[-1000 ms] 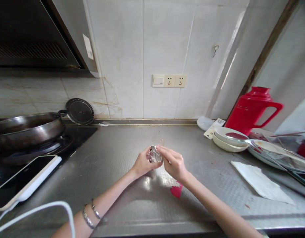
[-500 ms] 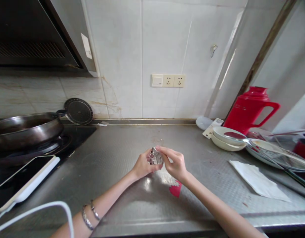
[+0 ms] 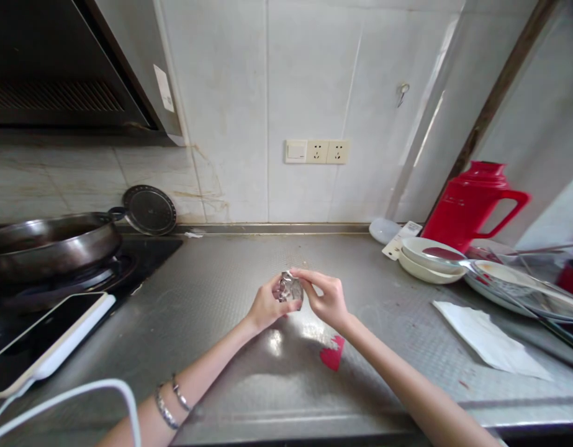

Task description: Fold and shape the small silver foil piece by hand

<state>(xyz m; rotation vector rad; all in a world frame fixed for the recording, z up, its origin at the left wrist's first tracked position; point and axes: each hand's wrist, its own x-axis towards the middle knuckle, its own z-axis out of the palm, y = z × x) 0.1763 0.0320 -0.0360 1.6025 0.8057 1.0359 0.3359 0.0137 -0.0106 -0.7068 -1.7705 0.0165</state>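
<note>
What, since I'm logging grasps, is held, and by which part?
A shiny silvery thing: left grip around its left side and lower front, right grip at its top edge.

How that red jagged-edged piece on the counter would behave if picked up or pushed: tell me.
The red piece looks thin and flat on the metal counter, so it is probably light and should slide rather than roll. Its jagged edge suggests torn sheet, likely bendable, though the picture cannot confirm stiffness.

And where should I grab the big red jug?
Probably by the handle of the red jug, reaching from the right: it loops out that way with a gap inside, while bowls sit in front of the jug's lower left.
</note>
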